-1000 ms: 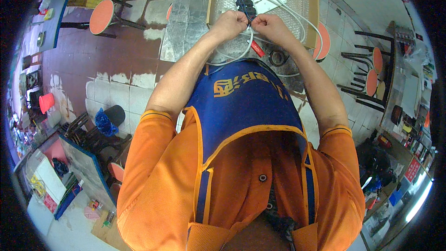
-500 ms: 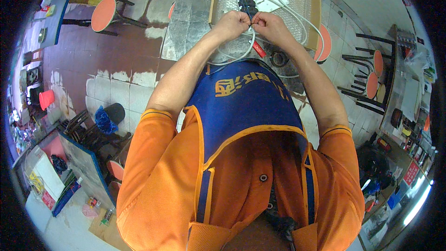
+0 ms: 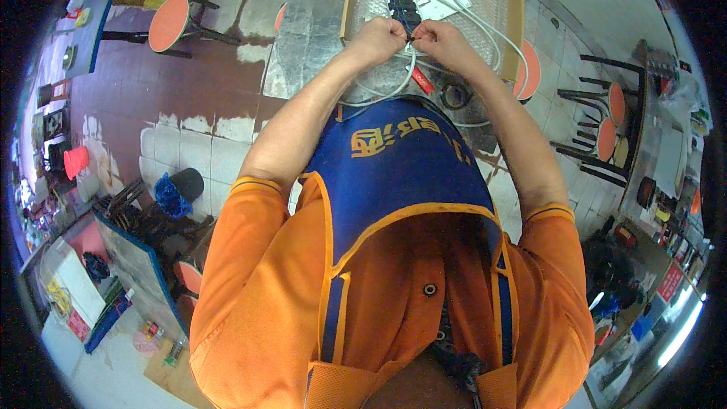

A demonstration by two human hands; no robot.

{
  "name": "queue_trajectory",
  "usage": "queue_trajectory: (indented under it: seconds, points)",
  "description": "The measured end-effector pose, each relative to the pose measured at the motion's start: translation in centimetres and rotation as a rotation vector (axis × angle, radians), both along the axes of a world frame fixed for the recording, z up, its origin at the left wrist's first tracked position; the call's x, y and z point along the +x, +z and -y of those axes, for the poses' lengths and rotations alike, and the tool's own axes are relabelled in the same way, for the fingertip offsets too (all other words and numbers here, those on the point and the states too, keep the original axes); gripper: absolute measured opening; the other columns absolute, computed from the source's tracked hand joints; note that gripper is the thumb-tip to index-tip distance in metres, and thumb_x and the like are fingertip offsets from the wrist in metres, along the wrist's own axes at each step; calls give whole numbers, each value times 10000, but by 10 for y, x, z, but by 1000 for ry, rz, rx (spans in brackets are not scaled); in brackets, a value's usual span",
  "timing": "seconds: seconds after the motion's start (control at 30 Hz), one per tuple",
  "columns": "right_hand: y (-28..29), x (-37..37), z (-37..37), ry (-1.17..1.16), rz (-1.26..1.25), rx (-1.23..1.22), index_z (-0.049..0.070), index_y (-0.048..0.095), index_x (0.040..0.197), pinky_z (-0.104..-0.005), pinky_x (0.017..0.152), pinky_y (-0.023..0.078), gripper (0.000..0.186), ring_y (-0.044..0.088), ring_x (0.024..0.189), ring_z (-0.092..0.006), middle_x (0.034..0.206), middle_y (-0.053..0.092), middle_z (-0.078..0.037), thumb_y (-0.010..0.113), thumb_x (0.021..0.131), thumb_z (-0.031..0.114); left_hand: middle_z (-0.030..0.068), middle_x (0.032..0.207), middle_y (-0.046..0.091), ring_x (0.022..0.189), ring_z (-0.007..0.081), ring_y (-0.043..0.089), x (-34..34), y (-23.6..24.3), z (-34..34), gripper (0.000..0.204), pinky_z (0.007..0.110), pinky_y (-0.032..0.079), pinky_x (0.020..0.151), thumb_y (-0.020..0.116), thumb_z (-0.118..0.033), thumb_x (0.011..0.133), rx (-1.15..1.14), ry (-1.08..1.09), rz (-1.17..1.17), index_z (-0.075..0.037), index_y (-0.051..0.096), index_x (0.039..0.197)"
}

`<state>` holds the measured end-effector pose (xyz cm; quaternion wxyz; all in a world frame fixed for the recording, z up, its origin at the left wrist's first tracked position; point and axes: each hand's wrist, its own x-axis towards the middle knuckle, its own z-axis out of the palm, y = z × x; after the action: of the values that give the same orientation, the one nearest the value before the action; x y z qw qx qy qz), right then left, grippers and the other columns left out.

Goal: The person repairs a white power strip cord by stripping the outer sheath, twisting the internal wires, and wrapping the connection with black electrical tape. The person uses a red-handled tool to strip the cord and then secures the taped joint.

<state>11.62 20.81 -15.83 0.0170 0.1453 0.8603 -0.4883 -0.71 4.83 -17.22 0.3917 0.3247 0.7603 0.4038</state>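
Observation:
My left hand (image 3: 379, 40) and my right hand (image 3: 441, 45) meet above the near edge of a cardboard box, both closed in a pinch. Between their fingertips is the dark end of a white cable (image 3: 412, 68); its fine detail is hidden by the fingers. Right beyond it lies a black segmented piece (image 3: 402, 6) with a pale end, like the inside of a power strip. A white flat part (image 3: 444, 6) rests beside it on bubble wrap (image 3: 477, 34) inside the box. The white cable loops down towards my apron and more of it curves over the box.
The cardboard box (image 3: 515, 38) stands on a grey marbled table (image 3: 303, 53). Near its close edge are a red-labelled item (image 3: 421, 80) and a dark roll (image 3: 454, 97). Orange-topped stools (image 3: 169, 23) stand left and right. A black bucket (image 3: 186, 183) sits on the floor.
My hands stay almost in place, with only a slight shift of the fingers at the cable's end. The cable and box look the same.

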Motion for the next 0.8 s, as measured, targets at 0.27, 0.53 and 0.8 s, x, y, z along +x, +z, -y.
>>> queue_trajectory:
  seconds: [0.27,0.53,0.8]
  points:
    - [2,-1,-2,22,9,-53,19,674,906,-260,614,451,105,513,666,-67,706,587,20,698,866,113,-16,713,632,601,70,536,1,-7,1,105,266,447,530,672,-129,892,63,37,28,-42,727,914]
    - [-5,-1,12,-99,-61,175,12,676,880,-330,621,504,176,613,647,-171,743,678,-101,709,842,181,-18,720,640,600,71,535,3,-3,0,101,263,444,528,677,-131,892,43,91,121,-48,734,892]
    - [-9,0,7,-47,-75,114,7,702,946,-330,674,515,176,631,708,-167,791,699,-109,677,873,165,-6,690,634,553,82,529,5,8,-1,94,257,415,489,709,-132,841,14,179,306,-40,725,854]
